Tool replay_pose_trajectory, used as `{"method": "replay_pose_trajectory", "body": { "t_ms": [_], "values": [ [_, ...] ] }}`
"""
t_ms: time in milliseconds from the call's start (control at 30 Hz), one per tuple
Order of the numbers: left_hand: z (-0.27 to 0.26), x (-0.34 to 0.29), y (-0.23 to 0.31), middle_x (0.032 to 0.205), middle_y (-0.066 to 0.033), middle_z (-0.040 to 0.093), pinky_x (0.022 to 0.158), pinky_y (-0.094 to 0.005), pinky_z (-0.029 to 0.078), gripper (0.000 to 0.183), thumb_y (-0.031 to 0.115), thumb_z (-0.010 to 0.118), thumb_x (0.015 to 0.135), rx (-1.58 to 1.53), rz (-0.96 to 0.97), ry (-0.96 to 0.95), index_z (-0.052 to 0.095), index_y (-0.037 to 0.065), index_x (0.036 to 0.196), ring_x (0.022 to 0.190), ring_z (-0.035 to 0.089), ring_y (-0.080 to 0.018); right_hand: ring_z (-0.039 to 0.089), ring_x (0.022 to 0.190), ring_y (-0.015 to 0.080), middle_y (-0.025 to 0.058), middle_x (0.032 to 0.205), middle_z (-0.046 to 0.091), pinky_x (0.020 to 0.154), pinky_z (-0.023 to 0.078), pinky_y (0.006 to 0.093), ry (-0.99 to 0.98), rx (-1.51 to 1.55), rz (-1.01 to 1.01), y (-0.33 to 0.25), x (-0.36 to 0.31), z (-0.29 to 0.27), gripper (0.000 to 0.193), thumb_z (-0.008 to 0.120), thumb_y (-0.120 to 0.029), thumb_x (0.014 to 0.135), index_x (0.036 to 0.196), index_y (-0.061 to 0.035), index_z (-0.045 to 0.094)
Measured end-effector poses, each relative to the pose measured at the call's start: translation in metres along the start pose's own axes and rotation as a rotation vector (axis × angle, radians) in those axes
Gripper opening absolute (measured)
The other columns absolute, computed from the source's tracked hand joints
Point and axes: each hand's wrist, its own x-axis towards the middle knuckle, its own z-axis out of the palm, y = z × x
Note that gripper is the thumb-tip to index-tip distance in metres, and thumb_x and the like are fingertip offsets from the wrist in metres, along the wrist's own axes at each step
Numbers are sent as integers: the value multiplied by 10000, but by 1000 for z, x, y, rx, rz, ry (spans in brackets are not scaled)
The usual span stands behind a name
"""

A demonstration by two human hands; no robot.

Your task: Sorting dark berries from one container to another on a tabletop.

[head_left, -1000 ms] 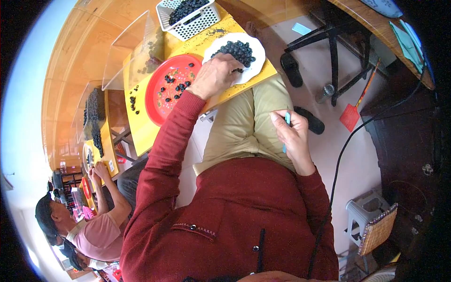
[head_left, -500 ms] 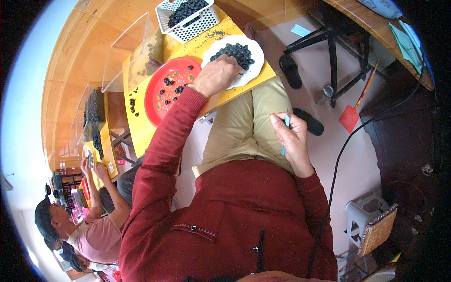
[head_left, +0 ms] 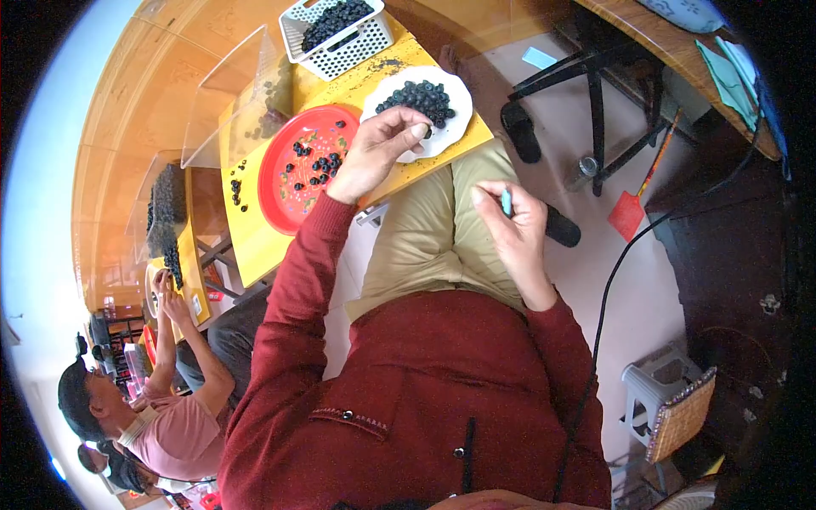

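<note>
My left hand point(head_left: 378, 151) is over the near edge of the white plate point(head_left: 461, 98), its thumb and fingers pinched on a small black round piece point(head_left: 427, 133). A heap of similar black pieces point(head_left: 418, 98) lies on that plate. Left of it, a round red tray point(head_left: 270, 183) with a printed pattern carries several scattered black pieces point(head_left: 325, 164). Above my right thigh, my right hand point(head_left: 518, 229) is closed around a slim teal tool point(head_left: 507, 202); its working end cannot be made out.
At the back of the yellow table point(head_left: 255, 255) stands a white perforated basket point(head_left: 348, 53) full of black pieces, beside a clear panel point(head_left: 225, 98). A co-worker point(head_left: 174, 429) sits at the lower left. A black cable point(head_left: 605, 314) runs down the right, near a grey stool point(head_left: 654, 382).
My left hand has drawn back from the heap, lifting a black piece between its fingertips. My right hand has risen slightly and turned the teal tool.
</note>
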Motion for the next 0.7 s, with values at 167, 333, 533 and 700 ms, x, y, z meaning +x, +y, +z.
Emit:
{"method": "replay_pose_trajectory", "body": {
  "t_ms": [167, 333, 533, 700],
  "values": [
    [37, -34, 7, 980, -39, 619, 805, -301, 524, 174, 164, 560, 969, -625, -57, 14, 582, 26, 1074, 898, 597, -114, 602, 761, 137, 83, 872, 623, 648, 481, 252, -9, -210, -378, -18, 27, 26, 238, 732, -40, 801, 1030, -14, 678],
    [54, -55, 9, 1014, -63, 646, 811, -306, 530, 180, 143, 551, 971, -844, -91, 21, 577, 36, 1113, 929, 635, -147, 632, 761, 180, 89, 876, 631, 643, 501, 280, -74, -280, -523, -8, 32, 28, 234, 740, -41, 794, 1018, -21, 675],
    [47, -61, -4, 1008, -67, 647, 821, -310, 537, 181, 134, 562, 960, -877, -116, 22, 601, 36, 1107, 926, 633, -147, 640, 767, 210, 106, 886, 631, 644, 505, 293, -134, -278, -533, -9, 30, 27, 224, 752, -52, 786, 989, -13, 666],
    [48, -64, -1, 965, -70, 666, 798, -305, 551, 160, 118, 598, 938, -941, -149, 50, 629, 41, 1075, 889, 653, -156, 636, 782, 205, 99, 889, 633, 660, 503, 299, -155, -315, -532, -15, 27, 29, 257, 777, -80, 766, 990, -18, 667]
  ]
}}
